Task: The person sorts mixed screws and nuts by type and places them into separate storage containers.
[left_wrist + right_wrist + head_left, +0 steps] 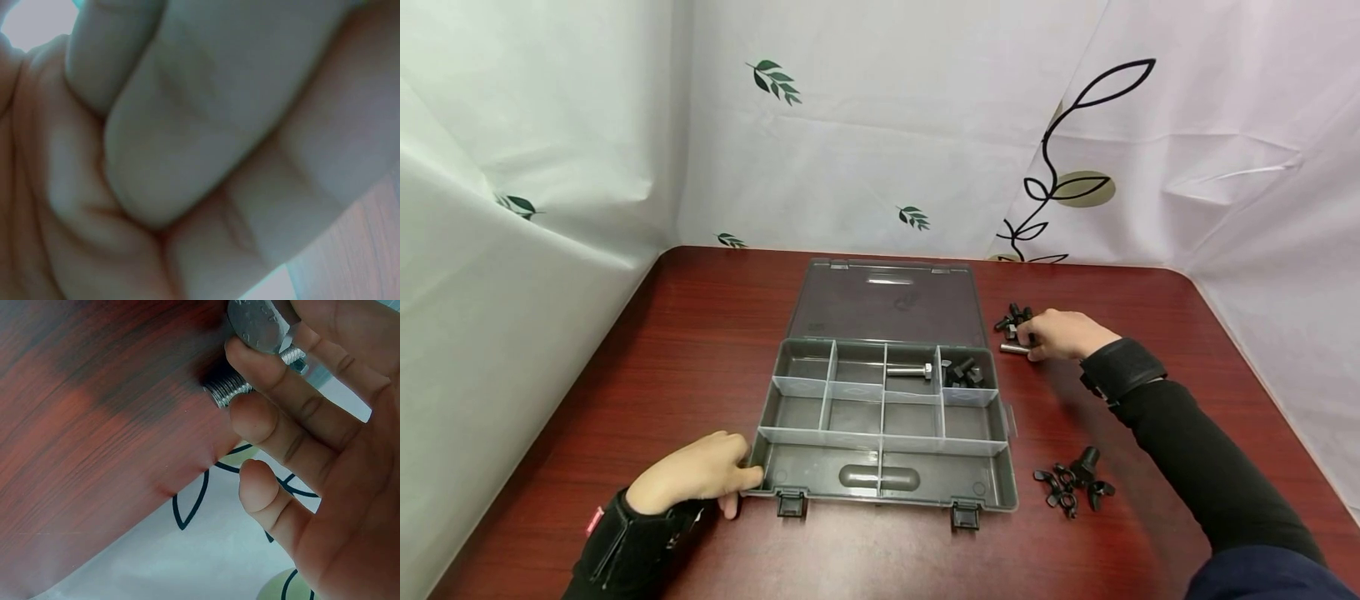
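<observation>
In the head view my left hand [700, 475] grips the front left corner of a grey compartment box [891, 502], its thumb over the rim. The left wrist view is filled by that hand's curled fingers [181, 125]. My right hand [1063, 335] reaches to the right of the box and pinches a silver hex bolt [1013, 348]. Up close in the right wrist view, the bolt's head [259, 325] lies at the fingertips, with a threaded end [228, 387] showing beside it. Black bolts [1013, 315] lie just beyond this hand.
The box's clear lid [887, 304] lies open toward the back. One rear compartment holds a silver bolt [910, 371], another several black bolts [964, 372]. Black wing nuts [1063, 487] and a black cylindrical piece [1086, 461] lie at the front right. Patterned white cloth [880, 125] surrounds the table.
</observation>
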The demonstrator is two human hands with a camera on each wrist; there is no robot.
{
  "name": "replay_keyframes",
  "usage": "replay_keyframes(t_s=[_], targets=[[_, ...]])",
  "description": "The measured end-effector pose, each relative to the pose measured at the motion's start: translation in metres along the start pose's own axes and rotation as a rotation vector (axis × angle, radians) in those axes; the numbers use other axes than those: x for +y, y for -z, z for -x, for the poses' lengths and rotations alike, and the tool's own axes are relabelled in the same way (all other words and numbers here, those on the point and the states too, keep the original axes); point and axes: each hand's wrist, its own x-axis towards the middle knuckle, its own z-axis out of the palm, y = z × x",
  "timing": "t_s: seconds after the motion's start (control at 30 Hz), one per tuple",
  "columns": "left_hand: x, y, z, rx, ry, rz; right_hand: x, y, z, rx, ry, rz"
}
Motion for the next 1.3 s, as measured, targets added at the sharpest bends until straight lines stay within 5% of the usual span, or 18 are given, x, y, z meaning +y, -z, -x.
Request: replay_keyframes(t_s=[1.3], targets=[[0.000,0.000,0.000,-0.014,0.004,-0.001,-0.017,0.038,0.017,0.109,0.067,0.067]])
